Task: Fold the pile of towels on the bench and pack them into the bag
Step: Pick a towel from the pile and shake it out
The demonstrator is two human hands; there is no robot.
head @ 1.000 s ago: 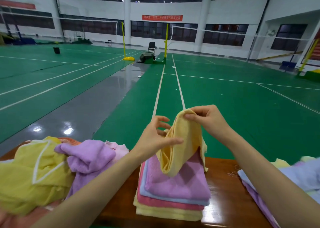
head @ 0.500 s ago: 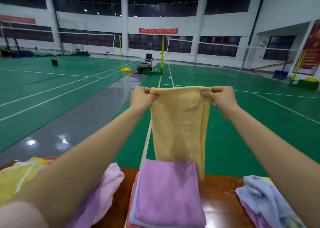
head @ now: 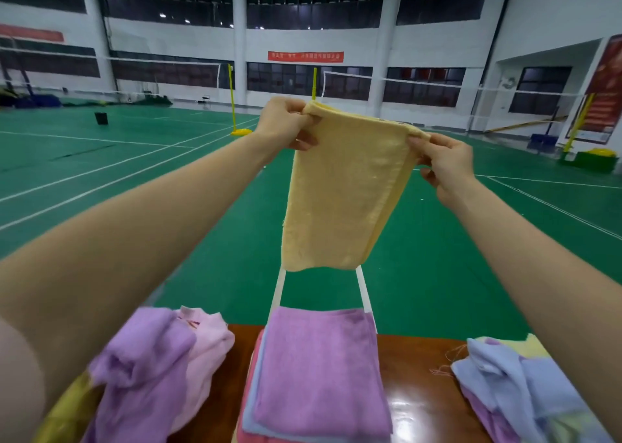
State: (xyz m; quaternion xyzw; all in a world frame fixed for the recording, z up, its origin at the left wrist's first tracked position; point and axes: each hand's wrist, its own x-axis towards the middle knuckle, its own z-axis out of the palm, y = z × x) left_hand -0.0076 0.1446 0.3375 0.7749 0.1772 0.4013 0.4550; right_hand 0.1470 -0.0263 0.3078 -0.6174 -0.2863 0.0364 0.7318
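A pale yellow towel (head: 340, 193) hangs in the air, folded lengthwise, well above the bench. My left hand (head: 286, 122) pinches its top left corner and my right hand (head: 444, 159) pinches its top right corner. Below it, a stack of folded towels (head: 319, 372) with a purple one on top lies on the brown wooden bench (head: 410, 385). Unfolded purple and pink towels (head: 158, 365) are heaped at the left, with yellow cloth at the bottom left edge. No bag is recognisable in view.
A loose heap of light blue, purple and yellow towels (head: 511, 385) lies on the bench at the right. Beyond the bench stretches a green sports hall floor with yellow net posts (head: 232, 99) and nets.
Both hands have lifted the yellow towel higher and stretched it out by its top corners; its lower edge now hangs clear of the folded stack. The view has tilted upward.
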